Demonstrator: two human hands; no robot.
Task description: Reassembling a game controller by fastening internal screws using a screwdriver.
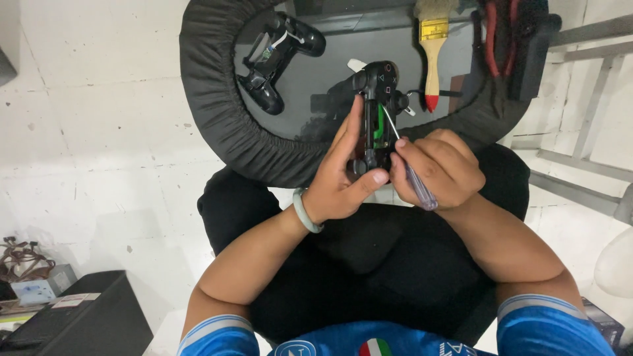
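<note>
Black plastic fills the middle of the head view: a gamepad with its shell partly apart, green board showing along the seam, held upright over the person's lap at the near edge of the round table. Left hand cradles it from the side, fingers laid flat up the casing and thumb pressed across its lower end, so the hand is closed on the pad. Right hand is curled tight round the clear handle of a screwdriver, whose thin shaft runs up and left into the gap by the green strip; whether the tip sits in a screw head I cannot tell. To do this well, I judge the shaft should line up straight with the screw, pressure going down the axis while the left thumb braces against it, and the pad should stay close over the lap or table so a loose screw does not drop to the floor. On the table lie a second gamepad, well apart to the left, and a brush with a red-tipped handle just beyond the held one
</note>
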